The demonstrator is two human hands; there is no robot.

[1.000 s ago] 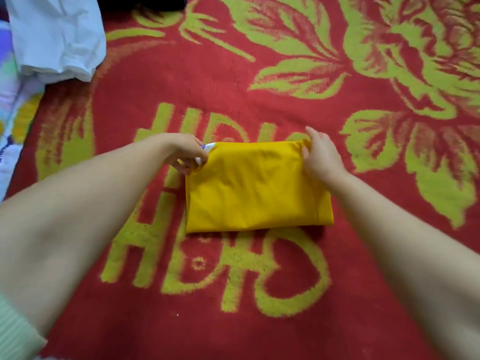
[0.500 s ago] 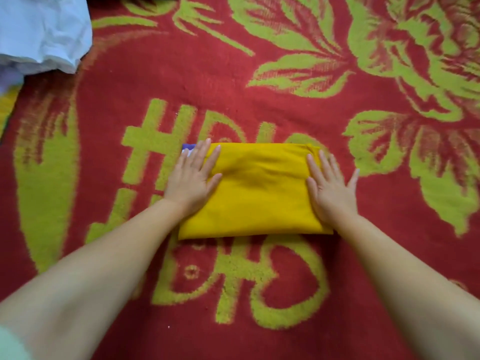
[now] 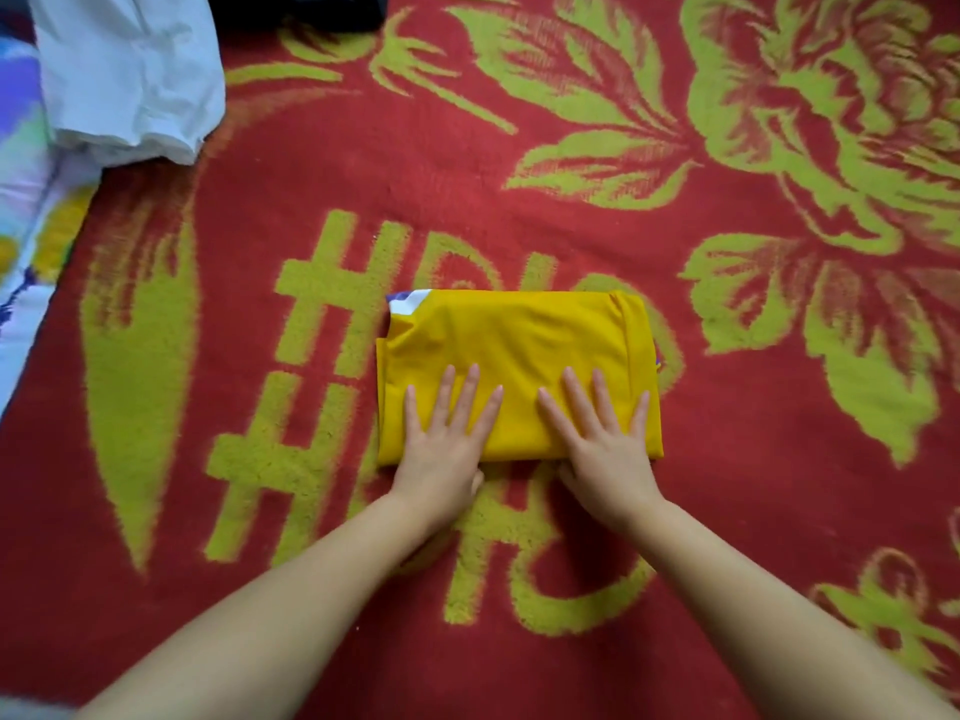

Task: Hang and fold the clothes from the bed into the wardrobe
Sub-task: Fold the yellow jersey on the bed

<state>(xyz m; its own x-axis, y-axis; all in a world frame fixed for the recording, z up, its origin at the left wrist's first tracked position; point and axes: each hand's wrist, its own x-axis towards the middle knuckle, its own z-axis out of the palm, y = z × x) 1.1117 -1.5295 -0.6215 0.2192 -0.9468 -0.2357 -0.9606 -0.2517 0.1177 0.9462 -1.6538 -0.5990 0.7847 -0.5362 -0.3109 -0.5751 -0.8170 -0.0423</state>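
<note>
Yellow cloth, folded into a neat rectangle, made up the garment (image 3: 514, 345) that lay flat on the red blanket (image 3: 519, 200) covering the bed, over the large yellow-green lettering woven into it. A small patch of white and purple showed at the garment's far left corner, and a sliver of purple peeked out at its right edge.

Both hands pressed down on the near half of the garment, side by side and a little apart. The left hand (image 3: 441, 439) lay palm down with its fingers straight and slightly spread, the heel of the palm reaching past the near edge onto the blanket. The right hand (image 3: 605, 444) lay the same way, fingers straight and fanned, close to the garment's near right corner. Neither grip closed on anything; both were flat and open, resting on the cloth. The bare forearms ran in from the bottom corners.

At the far left a crumpled white garment (image 3: 130, 70) sat on the blanket's edge, well apart from the yellow one. A dark item (image 3: 332, 7) lay at the top edge, too cut off to identify. A pale flowered sheet (image 3: 26, 200) showed beyond the blanket on the left.
</note>
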